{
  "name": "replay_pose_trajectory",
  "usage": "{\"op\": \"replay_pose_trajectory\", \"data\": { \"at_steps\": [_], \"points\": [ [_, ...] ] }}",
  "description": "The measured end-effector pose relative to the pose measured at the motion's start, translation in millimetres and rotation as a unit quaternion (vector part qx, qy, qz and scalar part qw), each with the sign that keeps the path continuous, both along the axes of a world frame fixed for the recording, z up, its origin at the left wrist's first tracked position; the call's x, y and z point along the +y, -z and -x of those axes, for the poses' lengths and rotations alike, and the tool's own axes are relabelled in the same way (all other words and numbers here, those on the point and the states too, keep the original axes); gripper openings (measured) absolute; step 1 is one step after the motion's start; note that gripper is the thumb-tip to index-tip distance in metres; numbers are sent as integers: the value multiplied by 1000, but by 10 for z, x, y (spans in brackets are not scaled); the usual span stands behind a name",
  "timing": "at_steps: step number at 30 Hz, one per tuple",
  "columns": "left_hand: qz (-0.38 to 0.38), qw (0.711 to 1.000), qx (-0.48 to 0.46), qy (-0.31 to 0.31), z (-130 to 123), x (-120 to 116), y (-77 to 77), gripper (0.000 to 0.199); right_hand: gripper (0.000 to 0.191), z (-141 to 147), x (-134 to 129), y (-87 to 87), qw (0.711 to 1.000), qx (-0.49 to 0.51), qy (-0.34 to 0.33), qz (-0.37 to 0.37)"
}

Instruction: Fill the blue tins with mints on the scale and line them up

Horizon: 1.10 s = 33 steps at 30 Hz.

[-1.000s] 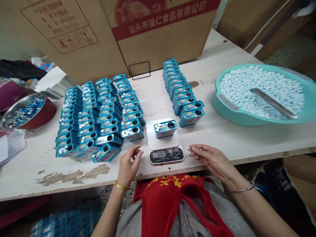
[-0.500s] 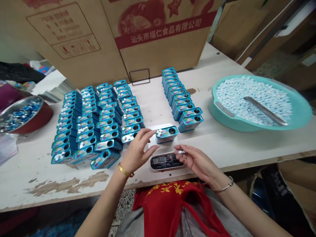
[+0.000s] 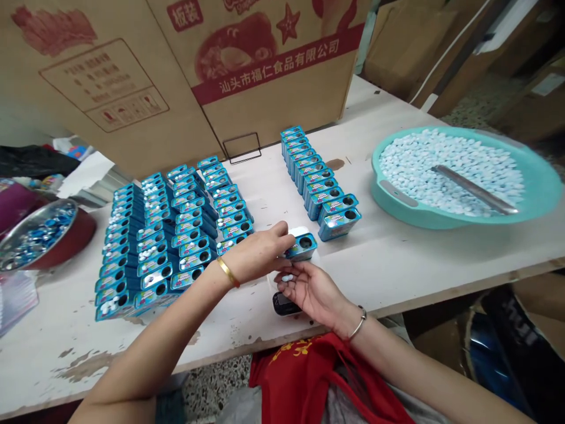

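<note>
One blue tin (image 3: 302,246) with a round dark hole in its top stands on a small white scale, whose black display panel (image 3: 285,303) is partly covered. My left hand (image 3: 260,250), with a gold bracelet, reaches over the tin's left end, its fingers pressed together; what they hold, if anything, is hidden. Palm up in front of the tin, my right hand (image 3: 309,288) has curled fingers cupping a few small white candies (image 3: 286,278). More blue tins (image 3: 154,238) stand in rows at the left, some with white candies on top.
Another row of blue tins (image 3: 315,171) runs behind the scale. At the right is a turquoise basin (image 3: 397,209) of white candies with a metal scoop (image 3: 474,188). A red bowl (image 3: 83,227) of shiny blue pieces sits far left. A large carton (image 3: 273,106) and a wire stand (image 3: 242,148) are behind.
My left hand has moved right and closed over the tin's left end. My right hand has shifted left beneath it, with candies in its fingers. The camera view has shifted slightly.
</note>
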State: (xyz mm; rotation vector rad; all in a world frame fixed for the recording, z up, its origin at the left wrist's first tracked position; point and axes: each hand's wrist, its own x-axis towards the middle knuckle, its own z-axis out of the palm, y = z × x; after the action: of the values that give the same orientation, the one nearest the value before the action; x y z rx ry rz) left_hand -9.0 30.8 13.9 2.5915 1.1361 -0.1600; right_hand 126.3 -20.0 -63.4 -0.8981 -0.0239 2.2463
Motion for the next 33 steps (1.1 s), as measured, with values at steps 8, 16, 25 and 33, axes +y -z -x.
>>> {"op": "replay_pose_trajectory", "data": {
  "at_steps": [8, 16, 25, 33],
  "points": [
    [21, 998, -30, 51, 11, 65, -52, 7, 18, 42, 9, 15, 999, 29, 28, 10],
    [55, 990, -121, 48, -119, -264, -178, 16, 20, -1, -43, -20, 997, 53, 45, 38],
    [-74, 926, -302, -213, 401, -345, 17, 17, 14, -886, -266, 127, 992, -81, 97, 25],
    [-50, 915, -316, -244, 438, -392, 289, 18, 21, -1173, -355, 244, 977, -170, 129, -18]
  ]
}}
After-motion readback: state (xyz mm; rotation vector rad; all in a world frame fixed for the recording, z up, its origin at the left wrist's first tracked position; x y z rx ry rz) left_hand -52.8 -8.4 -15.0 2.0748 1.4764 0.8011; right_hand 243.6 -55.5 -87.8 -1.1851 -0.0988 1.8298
